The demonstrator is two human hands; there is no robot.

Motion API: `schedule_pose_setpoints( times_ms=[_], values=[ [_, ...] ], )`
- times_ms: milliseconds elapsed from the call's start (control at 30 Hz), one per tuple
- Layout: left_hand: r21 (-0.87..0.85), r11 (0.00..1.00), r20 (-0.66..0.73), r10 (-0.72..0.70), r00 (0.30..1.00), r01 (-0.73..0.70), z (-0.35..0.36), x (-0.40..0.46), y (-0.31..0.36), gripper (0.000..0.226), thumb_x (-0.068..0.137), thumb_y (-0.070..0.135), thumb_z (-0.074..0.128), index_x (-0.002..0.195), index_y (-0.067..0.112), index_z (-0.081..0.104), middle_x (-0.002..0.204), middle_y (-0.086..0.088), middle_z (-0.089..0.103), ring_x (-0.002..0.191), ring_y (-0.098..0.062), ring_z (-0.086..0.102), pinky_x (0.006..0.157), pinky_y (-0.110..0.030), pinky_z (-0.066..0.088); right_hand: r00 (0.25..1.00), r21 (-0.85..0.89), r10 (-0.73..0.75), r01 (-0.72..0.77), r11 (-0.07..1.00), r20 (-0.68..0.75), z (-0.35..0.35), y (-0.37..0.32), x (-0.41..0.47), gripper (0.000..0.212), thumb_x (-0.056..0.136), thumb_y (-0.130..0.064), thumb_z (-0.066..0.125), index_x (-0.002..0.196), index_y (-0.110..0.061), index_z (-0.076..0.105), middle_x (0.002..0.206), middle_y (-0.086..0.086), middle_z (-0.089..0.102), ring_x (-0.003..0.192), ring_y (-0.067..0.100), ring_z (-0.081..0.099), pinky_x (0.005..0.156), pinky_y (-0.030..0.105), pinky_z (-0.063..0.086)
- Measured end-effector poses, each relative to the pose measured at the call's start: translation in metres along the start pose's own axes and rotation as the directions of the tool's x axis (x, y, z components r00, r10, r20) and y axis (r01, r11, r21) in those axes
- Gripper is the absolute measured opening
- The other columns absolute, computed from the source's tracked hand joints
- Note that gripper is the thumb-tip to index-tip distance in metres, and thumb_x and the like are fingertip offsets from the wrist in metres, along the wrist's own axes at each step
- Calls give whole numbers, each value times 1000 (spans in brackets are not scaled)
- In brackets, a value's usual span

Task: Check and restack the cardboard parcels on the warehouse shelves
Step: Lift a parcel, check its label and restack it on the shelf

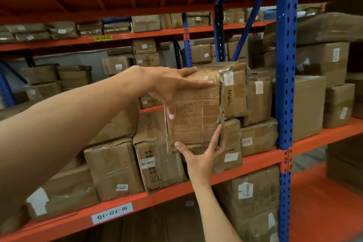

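A taped cardboard parcel (pixel 196 112) with handwriting on its front is held up at the stack on the middle shelf. My left hand (pixel 169 84) grips its upper left corner, fingers lying over the top and thumb down the front. My right hand (pixel 198 155) supports it from below, fingers spread against the lower right edge. Right beside it stands another taped parcel (pixel 234 92) with a white label. Beneath it sit more parcels, one with a barcode label (pixel 157 163) and a lower one (pixel 231 143).
The orange shelf beam (pixel 172 192) carries a white location label (pixel 112 213). A blue upright post (pixel 285 84) stands to the right of the stack. More boxes fill the shelf left (pixel 114 171), right (pixel 308 104), below (pixel 253 198) and the racks behind.
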State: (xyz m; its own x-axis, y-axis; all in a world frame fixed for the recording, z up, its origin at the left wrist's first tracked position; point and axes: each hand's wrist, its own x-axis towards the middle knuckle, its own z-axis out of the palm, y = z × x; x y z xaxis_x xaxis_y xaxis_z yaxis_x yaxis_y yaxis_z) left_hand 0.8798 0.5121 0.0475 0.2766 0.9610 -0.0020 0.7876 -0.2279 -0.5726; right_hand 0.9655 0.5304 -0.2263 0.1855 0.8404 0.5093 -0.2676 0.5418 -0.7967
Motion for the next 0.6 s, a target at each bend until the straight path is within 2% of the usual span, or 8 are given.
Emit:
schedule_pose_setpoints(
  times_ms=[33,100,167,267,333,400,467,600],
  values=[
    [-27,1000,19,-2,1000,3,-4,7,1,134,59,63,88,136,76,-20,168,4,-18,151,-39,17,116,-60,31,1000,0,0,0,1000,-23,1,3,1,132,65,-27,98,156,-54,6,165,0,-2,143,3,10,87,-6,34],
    [-89,996,30,-22,999,25,-10,20,3,139,54,65,90,137,74,-21,169,0,-15,152,-40,13,117,-64,26,999,-10,15,-16,1000,-30,1,4,4,136,62,-36,98,156,-59,2,161,-11,0,144,3,9,106,14,30],
    [-119,990,24,-71,997,73,-11,31,6,145,51,65,90,140,69,-24,170,-7,-3,151,-41,19,116,-65,27,999,14,43,-43,999,0,-1,2,11,139,63,-34,98,158,-56,-1,155,-14,3,140,3,14,107,29,27],
    [-106,987,-67,-132,989,124,-1,38,10,147,51,64,91,150,59,-17,157,-6,40,134,-32,46,107,-53,42,994,25,104,-104,994,26,-2,-4,19,140,64,-26,98,158,-58,-1,160,0,11,142,15,27,106,30,30],
    [-123,985,-159,-137,978,118,8,37,4,141,54,62,91,155,54,-7,142,-4,55,122,-28,53,100,-46,45,995,-3,97,-97,995,39,0,-9,21,138,66,-26,97,155,-63,-1,160,3,11,149,23,25,114,35,31],
    [-171,978,-221,-159,962,123,15,25,-9,137,58,62,89,156,52,-5,135,-5,60,116,-27,55,100,-46,47,995,-45,56,-52,998,87,2,-14,26,134,68,-28,96,152,-67,0,162,4,5,148,7,12,119,43,30],
    [-260,956,-272,-209,940,137,25,7,-24,134,62,61,88,154,55,-9,135,-6,61,114,-27,57,102,-48,46,984,-124,8,15,992,178,3,-21,40,129,70,-26,95,151,-69,3,163,4,0,127,-13,7,117,39,32],
    [-545,829,-367,-368,854,123,61,-35,-37,123,71,46,88,154,56,-3,151,-3,48,128,-26,52,110,-41,41,911,-331,-145,284,900,387,-5,-37,83,122,69,-26,95,156,-57,15,160,10,8,125,-6,19,109,24,31]
  ],
)
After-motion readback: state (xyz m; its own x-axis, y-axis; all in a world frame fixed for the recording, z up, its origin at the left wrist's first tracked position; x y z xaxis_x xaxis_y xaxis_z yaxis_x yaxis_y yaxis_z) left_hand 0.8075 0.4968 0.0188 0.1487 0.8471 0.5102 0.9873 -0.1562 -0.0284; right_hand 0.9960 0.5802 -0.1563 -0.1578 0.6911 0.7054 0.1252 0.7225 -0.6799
